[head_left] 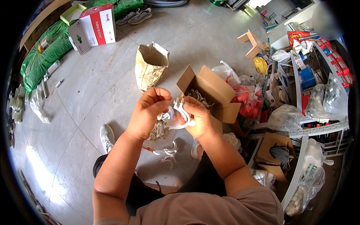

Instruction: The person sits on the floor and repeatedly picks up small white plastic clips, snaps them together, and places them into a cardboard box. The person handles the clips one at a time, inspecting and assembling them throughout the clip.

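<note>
My right hand (199,119) is closed around a white plastic pipe clip (184,114), its curved jaw facing my left hand. Just left of it, my left hand (147,112) is closed, thumb and fingertips together; whatever they pinch is too small to make out. Below both hands, partly hidden by them, several white clips (160,130) are heaped in a clear plastic bag. A few loose clips (170,151) lie on the floor nearer to me. An open cardboard box (222,89) with more white clips inside stands beyond my right hand.
A crumpled paper sack (150,67) stands open ahead. To the right are shelves (318,129) crowded with bags and boxes, and a small wooden stool (252,44). Green sacks (47,52) and a red-and-white box (99,26) sit far left. My shoe (107,138) is beside the clips.
</note>
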The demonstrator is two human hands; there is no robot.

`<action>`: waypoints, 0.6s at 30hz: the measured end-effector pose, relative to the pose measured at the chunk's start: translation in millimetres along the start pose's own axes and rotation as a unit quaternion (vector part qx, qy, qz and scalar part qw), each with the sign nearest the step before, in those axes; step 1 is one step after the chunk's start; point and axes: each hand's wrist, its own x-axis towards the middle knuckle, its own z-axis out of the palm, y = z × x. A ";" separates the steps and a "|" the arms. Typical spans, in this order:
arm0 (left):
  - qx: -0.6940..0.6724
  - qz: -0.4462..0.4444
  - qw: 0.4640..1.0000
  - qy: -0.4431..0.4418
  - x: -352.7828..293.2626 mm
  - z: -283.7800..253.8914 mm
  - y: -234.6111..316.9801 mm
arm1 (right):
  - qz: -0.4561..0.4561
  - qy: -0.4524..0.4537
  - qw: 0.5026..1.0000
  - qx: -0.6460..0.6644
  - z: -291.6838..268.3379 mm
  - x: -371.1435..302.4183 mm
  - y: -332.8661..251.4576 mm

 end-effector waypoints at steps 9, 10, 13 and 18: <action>0.037 0.050 0.996 -0.070 -3.3 0.3 -0.1 | 0.022 0.004 1.000 -0.006 2.2 -0.7 0.2; 0.029 0.046 0.998 -0.043 -3.4 2.4 0.8 | 0.021 0.000 1.000 -0.002 2.5 -0.5 0.3; 0.050 0.027 0.998 0.001 -3.1 3.5 1.8 | 0.018 -0.006 1.000 0.005 3.5 -0.3 0.3; 0.124 0.032 0.990 -0.055 -2.6 -5.4 -7.0 | 0.018 -0.009 1.000 0.002 2.0 -0.7 1.0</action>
